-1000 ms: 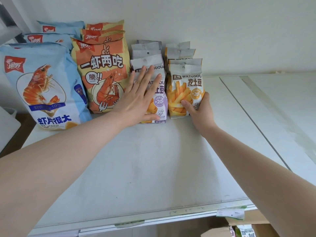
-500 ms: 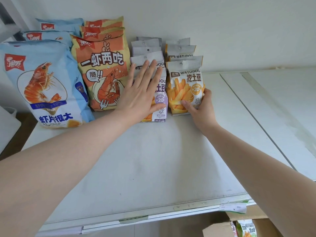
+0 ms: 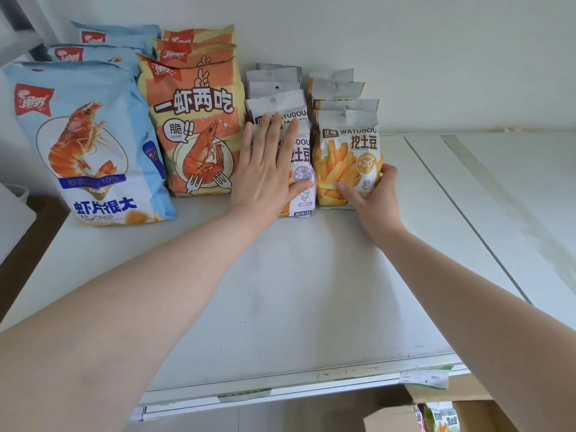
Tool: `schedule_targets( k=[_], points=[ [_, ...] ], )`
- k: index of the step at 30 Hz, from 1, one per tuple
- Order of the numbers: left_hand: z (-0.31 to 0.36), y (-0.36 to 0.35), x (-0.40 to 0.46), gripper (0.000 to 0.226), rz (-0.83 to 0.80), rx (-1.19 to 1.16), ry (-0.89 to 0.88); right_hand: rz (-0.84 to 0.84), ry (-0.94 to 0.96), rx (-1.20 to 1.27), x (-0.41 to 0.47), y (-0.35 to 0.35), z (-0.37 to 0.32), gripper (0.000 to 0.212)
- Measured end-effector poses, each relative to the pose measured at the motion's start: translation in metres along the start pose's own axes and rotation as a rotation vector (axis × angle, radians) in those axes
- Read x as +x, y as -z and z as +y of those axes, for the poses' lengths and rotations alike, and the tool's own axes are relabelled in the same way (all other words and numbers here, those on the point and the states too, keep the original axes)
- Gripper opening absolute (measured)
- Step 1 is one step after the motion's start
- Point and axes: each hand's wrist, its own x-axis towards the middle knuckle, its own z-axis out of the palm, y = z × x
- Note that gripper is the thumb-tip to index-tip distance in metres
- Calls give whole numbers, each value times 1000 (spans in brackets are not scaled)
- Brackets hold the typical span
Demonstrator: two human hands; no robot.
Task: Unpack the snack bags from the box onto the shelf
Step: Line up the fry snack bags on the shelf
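Shelf [image 3: 311, 291]: three blue bags [image 3: 93, 145], three orange bags [image 3: 193, 120], two rows of small packs. Left hand [image 3: 265, 169] lies flat, fingers straight, on the purple pack [image 3: 302, 169]. Right hand [image 3: 374, 194] grips the yellow pack [image 3: 346, 151] at its near right corner.

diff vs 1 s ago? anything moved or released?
Little changed. The right hand still grips the yellow fries bag at its lower corner; the left hand still presses flat on the purple fries bag. Nothing released. The shrimp-chip bags are unmoved.

Both forearms are bare up to the frame edge, with no sleeve, and the left hand [image 3: 268, 169] and right hand [image 3: 372, 198] wear nothing.
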Motion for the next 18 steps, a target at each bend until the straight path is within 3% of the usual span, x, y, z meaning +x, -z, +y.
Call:
schedule_targets(
  k=[13, 18],
  points=[
    [-2, 9, -2, 90, -7, 17, -42, 17, 19, 4, -7, -1, -5, 79],
    [3, 20, -4, 79, -3, -42, -54, 40, -22, -16, -11, 5, -8, 80]
  ],
)
